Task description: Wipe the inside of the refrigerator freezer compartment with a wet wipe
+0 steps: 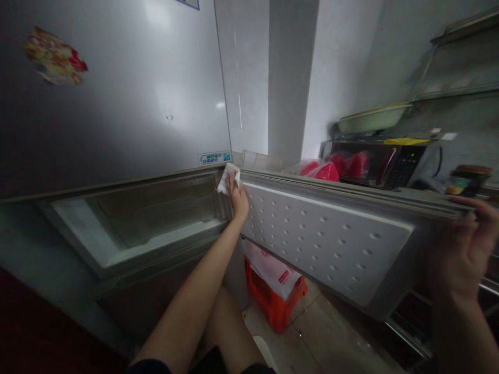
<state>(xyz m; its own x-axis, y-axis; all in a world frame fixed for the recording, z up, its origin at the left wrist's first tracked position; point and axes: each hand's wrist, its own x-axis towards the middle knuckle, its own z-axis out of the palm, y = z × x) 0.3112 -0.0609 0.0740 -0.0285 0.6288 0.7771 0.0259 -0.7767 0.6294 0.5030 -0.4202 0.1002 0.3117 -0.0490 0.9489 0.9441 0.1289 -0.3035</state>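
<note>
A refrigerator's lower door, with a dimpled white inner panel, stands swung open to the right. My left hand reaches to the hinge corner and presses a white cloth there, just under the upper door. At the far right, my right hand grips the free end of the opened door, its fingers over the top edge. Left of my left hand is the open refrigerator compartment, with pale inner walls.
An orange stool with a white plastic bag stands beneath the opened door. Behind the door are red things in clear plastic, a microwave and a pale basin. A metal rack is at upper right.
</note>
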